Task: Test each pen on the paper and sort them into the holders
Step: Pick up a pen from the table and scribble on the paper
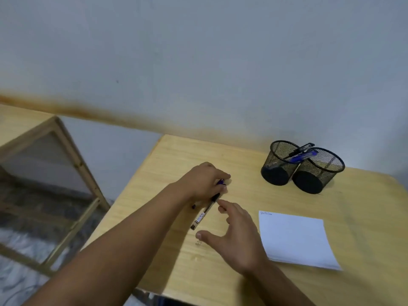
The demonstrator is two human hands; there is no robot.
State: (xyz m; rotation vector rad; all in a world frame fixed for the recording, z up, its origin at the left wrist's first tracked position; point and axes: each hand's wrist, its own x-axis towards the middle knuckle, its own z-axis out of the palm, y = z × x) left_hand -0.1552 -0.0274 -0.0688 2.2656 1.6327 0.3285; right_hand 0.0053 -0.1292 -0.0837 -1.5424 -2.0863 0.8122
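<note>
Pens: clear-barrel black pen [204,212] on table [176,272], just under left hand [204,181]. Left hand curled, fingers closed on purple pen [220,182]. Right hand [234,235] spread, palm down, fingertips near black pen; contact unclear. Paper [295,239] w/ small scribble at top-left corner, right of hands. Two black mesh holders [302,168] touching, far right; blue & black pens inside.

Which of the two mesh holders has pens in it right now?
The left holder, farther from the paper; pens lean out over its rim. The right holder looks empty.
</note>
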